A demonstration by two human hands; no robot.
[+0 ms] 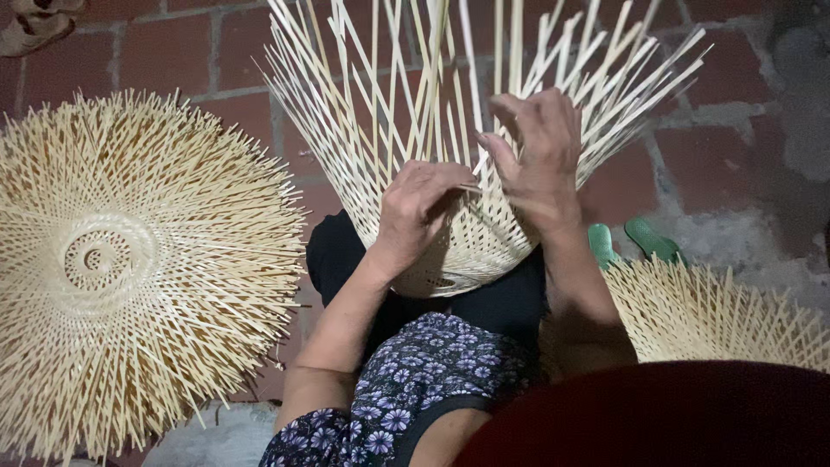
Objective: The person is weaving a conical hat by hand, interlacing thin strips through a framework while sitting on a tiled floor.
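The red brick floor [199,60] with pale mortar joints carries a wide woven bamboo frame [130,268] lying flat at the left. Another bamboo frame [718,316] lies at the right, with a pair of green sandals [635,242] just beside it, possibly touching its edge.

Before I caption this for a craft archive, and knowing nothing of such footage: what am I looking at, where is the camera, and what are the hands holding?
There is no machine here, only a person's two bare hands. The one picture comes from a camera worn on the person's head, looking down over the lap.

The half-woven basket rests on the lap, its loose strips fanning up and away. The left hand presses on the woven part and pinches a strip. The right hand grips among the upright strips beside it.

On the brick floor lie a flat round woven piece to the left and another woven piece at lower right. Green sandals show beside the right wrist.
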